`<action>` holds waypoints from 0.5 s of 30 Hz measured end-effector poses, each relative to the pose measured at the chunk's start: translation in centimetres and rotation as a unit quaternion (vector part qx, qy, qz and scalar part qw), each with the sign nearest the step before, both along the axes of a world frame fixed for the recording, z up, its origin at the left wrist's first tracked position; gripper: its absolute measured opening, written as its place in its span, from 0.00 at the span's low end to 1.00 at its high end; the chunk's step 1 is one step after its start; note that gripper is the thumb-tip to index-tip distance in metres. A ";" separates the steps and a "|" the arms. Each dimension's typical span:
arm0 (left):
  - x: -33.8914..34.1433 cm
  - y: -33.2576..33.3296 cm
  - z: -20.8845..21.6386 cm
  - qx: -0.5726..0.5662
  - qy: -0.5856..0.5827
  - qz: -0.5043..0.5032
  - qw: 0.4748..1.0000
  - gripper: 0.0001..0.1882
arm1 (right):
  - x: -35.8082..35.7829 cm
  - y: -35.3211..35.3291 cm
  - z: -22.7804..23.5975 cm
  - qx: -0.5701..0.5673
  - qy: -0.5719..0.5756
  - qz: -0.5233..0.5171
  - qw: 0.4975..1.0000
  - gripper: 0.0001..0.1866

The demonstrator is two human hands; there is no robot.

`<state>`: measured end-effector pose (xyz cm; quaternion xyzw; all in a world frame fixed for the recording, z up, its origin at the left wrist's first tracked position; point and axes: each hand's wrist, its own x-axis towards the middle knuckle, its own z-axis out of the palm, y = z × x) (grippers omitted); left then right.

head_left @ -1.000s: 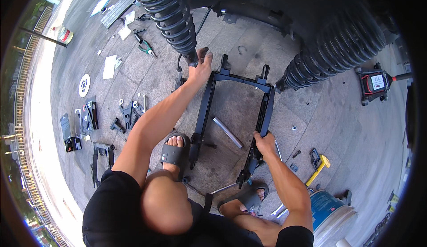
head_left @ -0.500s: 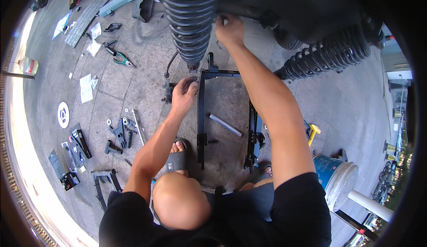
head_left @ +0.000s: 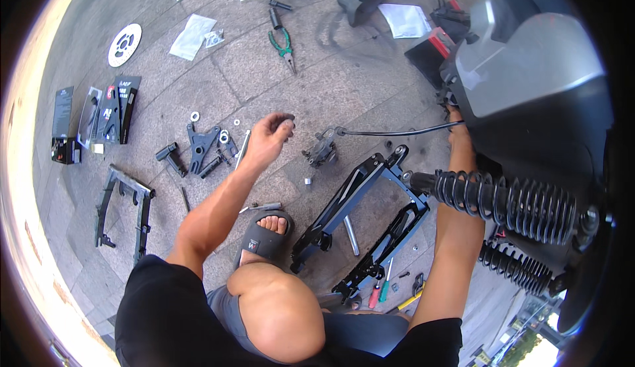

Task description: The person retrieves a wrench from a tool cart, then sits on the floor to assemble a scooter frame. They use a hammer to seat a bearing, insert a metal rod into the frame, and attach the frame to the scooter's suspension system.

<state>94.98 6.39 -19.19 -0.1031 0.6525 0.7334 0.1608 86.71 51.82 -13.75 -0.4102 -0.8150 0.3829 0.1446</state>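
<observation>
One clear bag (contents unclear) lies beyond the left hand.

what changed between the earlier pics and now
The right hand let go of the black frame and reached forward to the grey body panel, where it is partly hidden. The left hand drew back from the nearer shock absorber's lower end and hangs in the air, apparently empty. The view swung. The pliers and white disc lie where they were.
</observation>
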 end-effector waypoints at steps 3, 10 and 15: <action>-3.9 -3.3 -2.4 -0.123 0.078 0.025 0.989 0.15 | 0.1 0.7 0.0 -0.058 0.051 -0.030 0.997 0.29; 1.4 -12.8 -2.7 -0.481 0.009 -0.146 0.864 0.17 | 2.7 0.4 1.9 -0.035 0.168 -0.053 0.984 0.27; 5.5 -11.7 -3.8 -0.494 0.110 -0.141 0.851 0.23 | 6.3 -2.3 3.3 0.057 0.217 -0.009 0.974 0.13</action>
